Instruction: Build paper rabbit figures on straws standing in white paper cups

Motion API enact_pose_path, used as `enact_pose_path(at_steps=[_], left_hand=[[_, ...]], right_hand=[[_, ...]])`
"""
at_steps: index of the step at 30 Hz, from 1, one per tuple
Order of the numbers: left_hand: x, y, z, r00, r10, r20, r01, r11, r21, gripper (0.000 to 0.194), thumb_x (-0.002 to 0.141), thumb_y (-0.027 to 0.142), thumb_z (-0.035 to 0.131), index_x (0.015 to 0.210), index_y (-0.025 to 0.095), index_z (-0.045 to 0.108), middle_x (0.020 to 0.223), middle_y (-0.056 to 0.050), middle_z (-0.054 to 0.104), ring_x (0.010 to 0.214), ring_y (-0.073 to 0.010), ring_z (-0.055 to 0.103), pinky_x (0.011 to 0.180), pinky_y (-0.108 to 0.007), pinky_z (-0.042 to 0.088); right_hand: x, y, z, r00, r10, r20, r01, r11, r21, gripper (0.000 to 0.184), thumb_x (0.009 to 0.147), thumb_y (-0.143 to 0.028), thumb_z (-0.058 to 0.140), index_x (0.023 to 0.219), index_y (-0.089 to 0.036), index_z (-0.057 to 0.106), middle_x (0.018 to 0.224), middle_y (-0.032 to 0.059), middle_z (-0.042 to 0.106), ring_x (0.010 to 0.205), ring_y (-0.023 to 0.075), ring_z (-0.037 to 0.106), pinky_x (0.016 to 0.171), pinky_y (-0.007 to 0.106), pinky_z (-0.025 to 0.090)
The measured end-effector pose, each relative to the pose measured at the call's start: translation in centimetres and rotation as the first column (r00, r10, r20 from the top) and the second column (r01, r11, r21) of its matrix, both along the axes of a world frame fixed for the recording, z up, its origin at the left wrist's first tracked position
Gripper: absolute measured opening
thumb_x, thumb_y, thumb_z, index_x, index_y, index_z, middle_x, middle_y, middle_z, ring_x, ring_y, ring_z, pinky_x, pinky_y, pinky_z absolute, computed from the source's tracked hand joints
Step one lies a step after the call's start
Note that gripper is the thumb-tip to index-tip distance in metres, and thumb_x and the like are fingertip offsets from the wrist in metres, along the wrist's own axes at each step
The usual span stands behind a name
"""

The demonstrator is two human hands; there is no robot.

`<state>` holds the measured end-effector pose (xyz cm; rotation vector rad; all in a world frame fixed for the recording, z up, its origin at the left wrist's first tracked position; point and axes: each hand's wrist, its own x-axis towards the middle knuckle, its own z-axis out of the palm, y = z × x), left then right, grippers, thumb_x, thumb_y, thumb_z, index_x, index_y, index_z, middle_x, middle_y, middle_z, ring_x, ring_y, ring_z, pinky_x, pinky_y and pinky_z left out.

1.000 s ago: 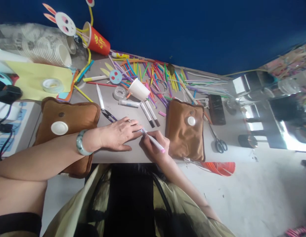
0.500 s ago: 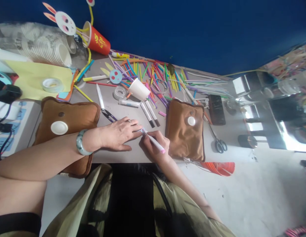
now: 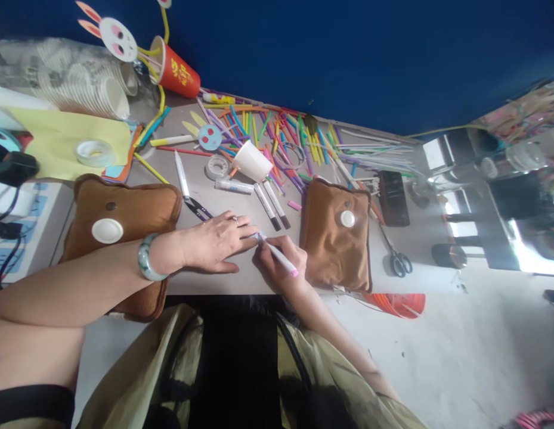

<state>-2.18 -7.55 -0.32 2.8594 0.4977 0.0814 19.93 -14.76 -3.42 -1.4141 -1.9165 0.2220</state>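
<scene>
My right hand [image 3: 283,262] grips a white marker [image 3: 281,258] with a pink end, its tip down by my left fingertips. Flat on the table, my left hand [image 3: 220,241] has its fingers stretched out and the thumb apart. A small bluish-purple piece [image 3: 257,236], mostly hidden, lies at the left fingertips beneath the marker's tip. Above the hands are two dark-ended markers [image 3: 266,207], a pink cap [image 3: 294,205] and a white paper cup [image 3: 251,162] on its side. Dark thread snips [image 3: 197,208] lie just beyond my left hand.
Brown cushion-like warmers lie at left [image 3: 124,205] and right [image 3: 337,238]. Colourful pipe-cleaner-like sticks [image 3: 281,140] cover the table's back. A red cup [image 3: 180,71] holds rabbit-face cutouts. Scissors [image 3: 399,262] lie at right, tape [image 3: 217,167] mid-table, and an orange-red bin [image 3: 399,305] below the edge.
</scene>
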Motion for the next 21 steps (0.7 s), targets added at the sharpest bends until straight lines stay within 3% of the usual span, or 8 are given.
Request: enact_pose_path(at_steps=[21], left_hand=[[0.03,-0.17,0.47,1.000,0.009,0.007,-0.009,1.000,0.004,0.053,0.089,0.048,0.072,0.130,0.018,0.062,0.138,-0.015,0.063,0.129,-0.0348,0.052,0.106,-0.049,0.041]], right_hand=[[-0.04,-0.19,0.20,1.000,0.008,-0.002,-0.008,1.000,-0.014,0.008,0.087,-0.019,0.063,0.081,-0.022,0.060,0.064,-0.0021,0.065,0.052,0.0124,0.058,0.054,0.023,0.044]])
